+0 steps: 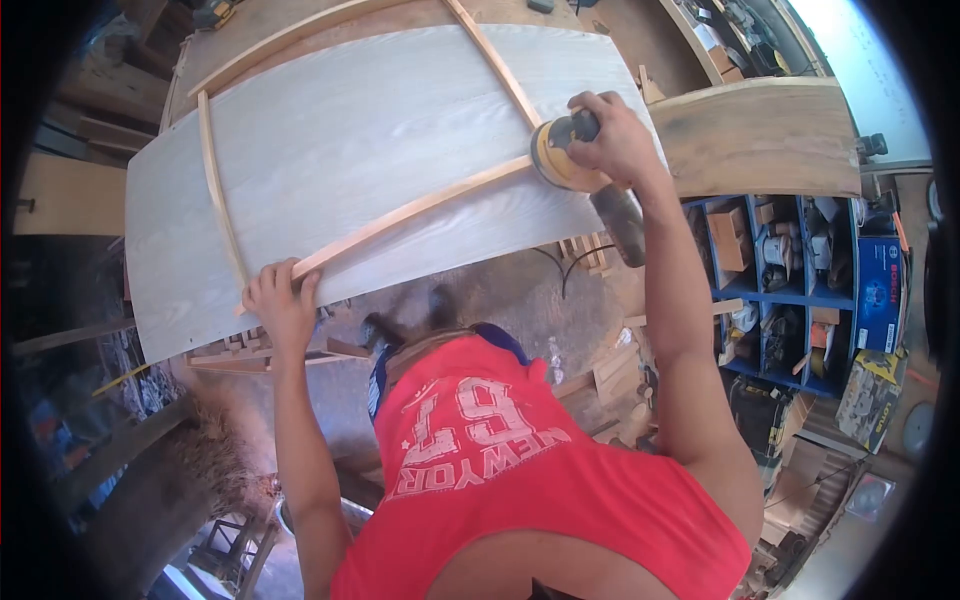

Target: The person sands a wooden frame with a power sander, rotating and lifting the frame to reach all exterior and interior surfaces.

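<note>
A yellow and black sander [562, 152] rests on the right end of a wooden strip frame, near the corner where two strips meet. My right hand [607, 138] is wrapped round its top, and a dark cylinder, perhaps its dust canister, hangs toward me. My left hand [283, 300] grips the near strip [410, 211] at its left end, fingers over the wood, close to a cross strip [220, 190]. Beneath the frame lies a pale grey board [350, 130]. Another cross strip [490, 58] runs away from the sander.
A wide plank [755, 140] lies to the right of the board. Blue shelving [785, 297] with parts stands below it, beside a blue box [879, 292]. Wood offcuts [615, 375] and a cable [563, 275] are below the board's near edge.
</note>
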A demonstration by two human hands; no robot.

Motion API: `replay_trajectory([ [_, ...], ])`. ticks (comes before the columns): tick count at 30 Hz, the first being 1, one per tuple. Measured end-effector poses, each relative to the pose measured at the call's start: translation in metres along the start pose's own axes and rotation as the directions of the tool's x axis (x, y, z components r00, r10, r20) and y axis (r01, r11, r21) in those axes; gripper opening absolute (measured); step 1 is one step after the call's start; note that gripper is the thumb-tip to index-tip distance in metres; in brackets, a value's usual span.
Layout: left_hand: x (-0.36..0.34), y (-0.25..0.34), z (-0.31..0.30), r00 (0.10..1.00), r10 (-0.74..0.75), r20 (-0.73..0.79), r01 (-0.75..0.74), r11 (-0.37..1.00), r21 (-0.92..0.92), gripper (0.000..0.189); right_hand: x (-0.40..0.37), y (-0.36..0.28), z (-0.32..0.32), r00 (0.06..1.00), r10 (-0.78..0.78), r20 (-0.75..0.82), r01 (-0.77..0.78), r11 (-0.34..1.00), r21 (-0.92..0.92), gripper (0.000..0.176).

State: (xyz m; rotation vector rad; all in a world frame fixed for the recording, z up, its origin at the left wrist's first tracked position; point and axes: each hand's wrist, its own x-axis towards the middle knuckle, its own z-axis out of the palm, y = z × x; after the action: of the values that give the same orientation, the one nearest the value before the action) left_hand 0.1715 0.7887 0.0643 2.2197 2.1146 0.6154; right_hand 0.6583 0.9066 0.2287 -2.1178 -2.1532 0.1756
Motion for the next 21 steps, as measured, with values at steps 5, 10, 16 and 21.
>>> replay_trajectory([
  [5, 0.005, -0.001, 0.003, 0.999, 0.025, -0.029, -0.025, 1.000, 0.019, 0.036, 0.004, -0.031, -0.003, 0.999, -0.020, 0.037, 0.021, 0.999, -0.047, 0.056],
  [10, 0.007, -0.005, -0.002, 0.998, 0.057, 0.015, -0.057, 0.998, -0.004, 0.041, -0.011, -0.119, 0.017, 0.985, -0.151, 0.084, 0.155, 0.987, -0.043, 0.056],
  [16, 0.005, -0.012, -0.002, 0.994, 0.087, 0.058, -0.085, 0.996, -0.038, 0.052, -0.039, -0.253, 0.045, 0.930, -0.365, 0.040, 0.357, 0.925, 0.133, 0.035],
  [21, 0.002, -0.025, -0.014, 0.987, 0.135, 0.087, -0.120, 0.980, -0.156, 0.051, -0.049, -0.295, 0.053, 0.894, -0.447, -0.032, 0.441, 0.866, 0.233, 0.029],
])
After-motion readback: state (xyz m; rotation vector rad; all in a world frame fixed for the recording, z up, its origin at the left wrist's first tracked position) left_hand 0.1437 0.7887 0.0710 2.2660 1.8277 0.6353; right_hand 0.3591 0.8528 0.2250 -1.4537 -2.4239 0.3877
